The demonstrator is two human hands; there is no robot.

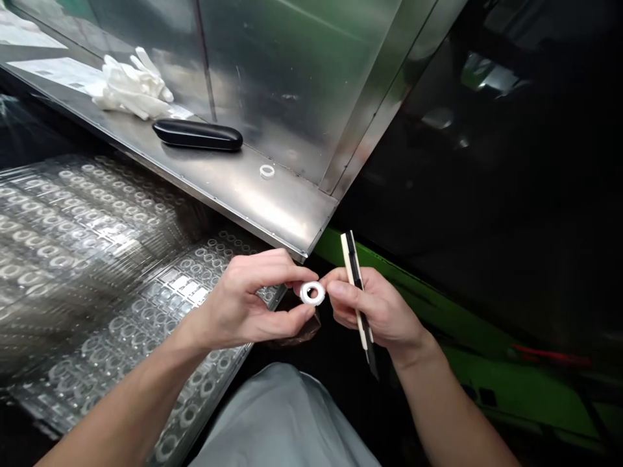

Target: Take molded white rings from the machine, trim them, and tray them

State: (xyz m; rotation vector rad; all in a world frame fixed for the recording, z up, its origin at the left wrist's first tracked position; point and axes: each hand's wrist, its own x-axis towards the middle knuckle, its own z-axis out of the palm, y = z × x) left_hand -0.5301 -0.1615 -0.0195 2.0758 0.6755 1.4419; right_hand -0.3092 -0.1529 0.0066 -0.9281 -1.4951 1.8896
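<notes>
Between the thumb and fingers of my left hand point(257, 298) is a small white ring point(312, 294), its round face turned toward the camera. My right hand point(372, 305) is closed around a slim utility knife point(357, 285) with a cream and black body, which slants across the palm. The right fingertips are beside the ring's right edge; whether they touch it I cannot tell. Another white ring point(267, 171) lies on the metal ledge point(287, 211) beyond my hands.
On the ledge are a black elongated case point(197, 135), white gloves point(132, 87) and papers point(58, 71). Clear trays point(141, 311) of rings are stacked at the left and lower left. A metal panel point(277, 78) rises behind the ledge; a green machine base point(525, 389) is at the right.
</notes>
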